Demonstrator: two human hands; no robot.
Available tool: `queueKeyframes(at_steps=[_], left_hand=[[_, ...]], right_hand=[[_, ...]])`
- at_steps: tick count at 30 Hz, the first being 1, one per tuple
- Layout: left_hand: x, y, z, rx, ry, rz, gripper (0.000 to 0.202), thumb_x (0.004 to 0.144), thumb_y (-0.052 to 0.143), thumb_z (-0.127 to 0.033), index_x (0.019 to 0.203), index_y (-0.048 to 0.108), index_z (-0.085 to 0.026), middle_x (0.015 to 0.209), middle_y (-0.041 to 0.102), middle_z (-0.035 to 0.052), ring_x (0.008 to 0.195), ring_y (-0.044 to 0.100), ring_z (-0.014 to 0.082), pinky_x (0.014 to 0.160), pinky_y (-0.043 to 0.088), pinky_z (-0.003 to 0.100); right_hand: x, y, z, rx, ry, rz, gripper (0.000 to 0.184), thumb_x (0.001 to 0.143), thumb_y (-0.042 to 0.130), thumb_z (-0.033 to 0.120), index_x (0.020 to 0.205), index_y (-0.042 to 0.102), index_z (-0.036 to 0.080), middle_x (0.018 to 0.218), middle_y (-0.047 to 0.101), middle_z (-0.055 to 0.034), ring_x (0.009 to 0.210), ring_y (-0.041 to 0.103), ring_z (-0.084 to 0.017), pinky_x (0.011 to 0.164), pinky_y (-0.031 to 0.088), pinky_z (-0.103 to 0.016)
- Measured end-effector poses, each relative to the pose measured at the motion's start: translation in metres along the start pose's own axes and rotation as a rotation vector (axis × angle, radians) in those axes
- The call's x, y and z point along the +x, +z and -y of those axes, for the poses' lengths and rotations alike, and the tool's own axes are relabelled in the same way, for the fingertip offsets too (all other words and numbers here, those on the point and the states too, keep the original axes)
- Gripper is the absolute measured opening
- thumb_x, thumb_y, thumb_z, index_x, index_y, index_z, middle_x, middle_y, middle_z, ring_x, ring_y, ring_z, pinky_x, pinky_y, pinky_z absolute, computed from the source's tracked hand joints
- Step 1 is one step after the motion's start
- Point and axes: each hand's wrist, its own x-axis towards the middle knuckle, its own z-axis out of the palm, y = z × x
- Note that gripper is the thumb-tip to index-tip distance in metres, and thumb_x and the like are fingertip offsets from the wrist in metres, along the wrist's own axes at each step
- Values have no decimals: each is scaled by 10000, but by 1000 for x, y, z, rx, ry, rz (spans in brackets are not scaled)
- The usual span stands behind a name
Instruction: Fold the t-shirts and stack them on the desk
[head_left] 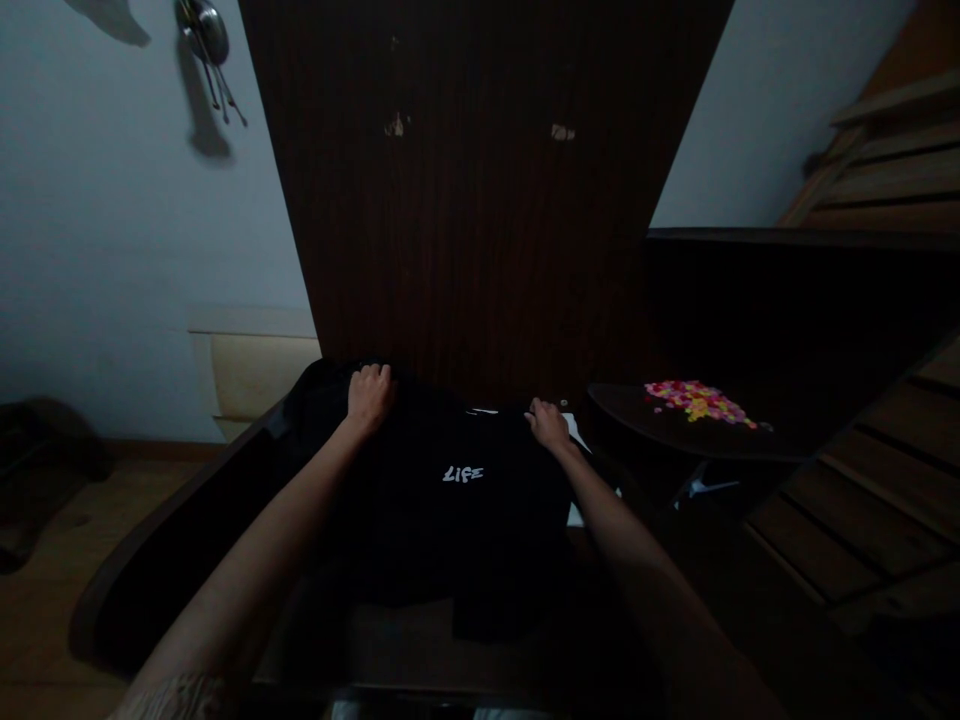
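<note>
A black shirt with small white lettering lies spread in front of me on a dark surface. My left hand has its fingers curled over the shirt's far left part. At the far right part, my right hand grips the fabric between thumb and fingers. A piece of white material shows from under the shirt by my right wrist. Much of the black fabric merges with the dark surface, so its edges are hard to make out.
A tall dark wooden panel rises directly behind the shirt. To the right, a dark rounded shelf bears a cluster of pink, red and yellow pieces. Wooden slats stand farther right. Keys hang at upper left.
</note>
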Motion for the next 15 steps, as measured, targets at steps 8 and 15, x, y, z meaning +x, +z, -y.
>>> queueKeyframes(at_steps=[8, 15], left_hand=[[-58, -21, -8, -39, 19, -182, 332, 952, 370, -362, 1028, 614, -151, 1061, 617, 184, 1058, 540, 345, 917, 384, 454], [-168, -20, 19, -183, -265, 51, 333, 882, 418, -519, 710, 499, -247, 797, 643, 99, 811, 632, 286, 721, 464, 369]], right_hand=[[-47, -12, 4, 62, -158, -207, 196, 939, 458, 262, 1021, 613, 175, 1072, 642, -130, 1042, 552, -267, 877, 400, -346], [-142, -28, -13, 157, -39, 72, 460, 944, 443, 471, 583, 569, 215, 614, 617, -57, 610, 573, -177, 580, 325, -283]])
